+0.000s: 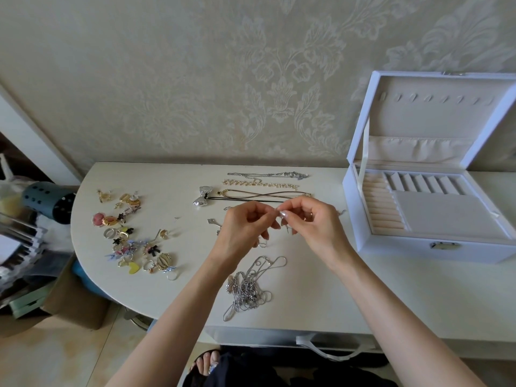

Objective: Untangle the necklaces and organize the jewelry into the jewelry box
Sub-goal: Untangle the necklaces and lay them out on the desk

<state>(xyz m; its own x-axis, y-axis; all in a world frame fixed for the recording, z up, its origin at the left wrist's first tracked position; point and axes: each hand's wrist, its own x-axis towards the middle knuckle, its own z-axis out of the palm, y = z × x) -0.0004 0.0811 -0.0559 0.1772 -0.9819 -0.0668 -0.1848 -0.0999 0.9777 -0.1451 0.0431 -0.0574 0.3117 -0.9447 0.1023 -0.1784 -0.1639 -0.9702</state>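
Where a white tabletop (321, 277) with a rounded left end meets a wall of pale damask wallpaper (195, 79), the jewelry lies in groups. Earrings and rings (131, 236) are scattered at the left. Three necklaces are stretched straight near the wall: a silver chain (268, 175), a gold chain (259, 183) and a cord with a silver bow (202, 199). The tangle (248, 289) of silver chains sits near the front edge, between the forearms. Beyond the rounded end are a cardboard box (75, 297) on the floor and a dark cylinder (47, 203) lying on its side. Both arms reach forward and the hands meet above the middle of the tabletop, behind the tangle. The left hand (240, 230) has its fingers curled and its grip pinches a fine silver piece (279, 214) at the fingertips. The right hand (315, 227) pinches the same piece from the other side, thumb against forefinger; what kind of piece it is I cannot tell. At the right stands the white jewelry box (391, 255), its lid (435, 121) upright with a row of hooks and a gathered pocket. Inside, beige ring rolls (382, 208) fill the left side, slanted dividers (424, 182) line the back, and a flat pad (446, 216) covers the rest.
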